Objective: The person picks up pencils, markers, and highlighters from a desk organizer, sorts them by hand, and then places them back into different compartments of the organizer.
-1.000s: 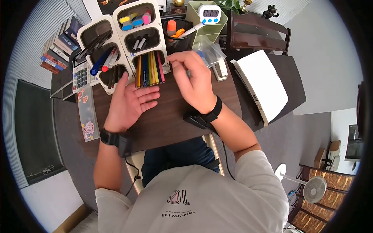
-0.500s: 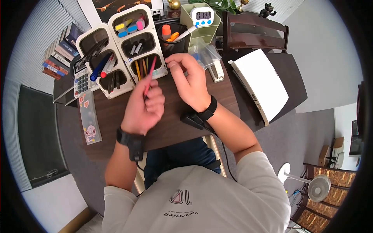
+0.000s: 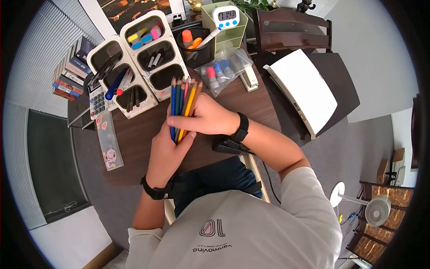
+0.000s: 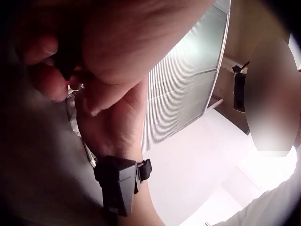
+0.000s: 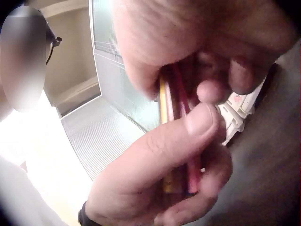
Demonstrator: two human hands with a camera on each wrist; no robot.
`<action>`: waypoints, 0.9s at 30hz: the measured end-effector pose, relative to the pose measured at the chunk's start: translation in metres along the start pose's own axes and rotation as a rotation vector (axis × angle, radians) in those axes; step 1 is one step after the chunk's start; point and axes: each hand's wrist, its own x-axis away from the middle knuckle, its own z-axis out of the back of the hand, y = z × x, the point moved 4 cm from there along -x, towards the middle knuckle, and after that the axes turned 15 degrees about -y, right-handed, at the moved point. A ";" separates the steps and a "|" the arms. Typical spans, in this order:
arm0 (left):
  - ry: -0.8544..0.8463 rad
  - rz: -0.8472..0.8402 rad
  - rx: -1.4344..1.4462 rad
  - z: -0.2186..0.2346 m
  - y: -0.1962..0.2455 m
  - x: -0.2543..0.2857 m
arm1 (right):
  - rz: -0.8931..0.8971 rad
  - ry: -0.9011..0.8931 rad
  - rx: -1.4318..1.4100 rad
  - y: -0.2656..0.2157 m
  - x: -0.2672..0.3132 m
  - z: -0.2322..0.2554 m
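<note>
Several coloured pencils, among them blue, green, pink, yellow and brown ones, stand in a slanting bundle over the desk with their tips pointing away from me. My right hand grips the bundle at mid-length, thumb across the front. Lower down, my left hand holds the bottom ends, its thumb lying along the right side. In the right wrist view, yellow and red pencils show between the two hands; the rest is hidden by fingers. The left wrist view shows mostly palm and fingers.
Ahead stands a white pen organizer holding highlighters and pens. Beside it are a black mesh cup, a clear bag with small red- and blue-topped bottles, and a white stapler. A sticker-covered clear case lies left.
The pencils have left the organizer's lower right compartment and are now in both hands. My left hand drew back towards me, and my right hand came down onto the bundle.
</note>
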 end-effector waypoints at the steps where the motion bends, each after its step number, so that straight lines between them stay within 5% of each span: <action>1: -0.003 -0.003 -0.001 0.000 -0.002 -0.001 | 0.000 0.004 0.002 0.002 0.000 0.001; 3: 0.096 -0.118 0.004 0.002 -0.007 -0.002 | 0.289 0.213 0.246 -0.010 0.005 0.009; 5: 0.120 -0.094 0.073 0.002 -0.016 -0.001 | 0.230 0.253 0.184 -0.013 0.008 0.011; 7: 0.125 -0.155 0.301 0.002 -0.025 0.003 | 0.304 0.266 0.441 -0.018 0.010 0.010; 11: 0.207 -0.235 0.200 0.007 -0.025 0.011 | 0.209 0.098 0.572 -0.008 0.003 -0.002; 13: 0.299 -0.462 0.082 0.012 -0.008 0.012 | 0.206 0.075 0.541 -0.008 0.003 -0.004; 23: 0.120 -0.538 0.087 -0.002 0.015 -0.019 | 0.028 -0.125 0.561 0.016 0.000 -0.008; 27: 0.141 -0.465 0.538 0.002 -0.004 -0.019 | 0.034 -0.099 0.605 0.001 0.002 -0.013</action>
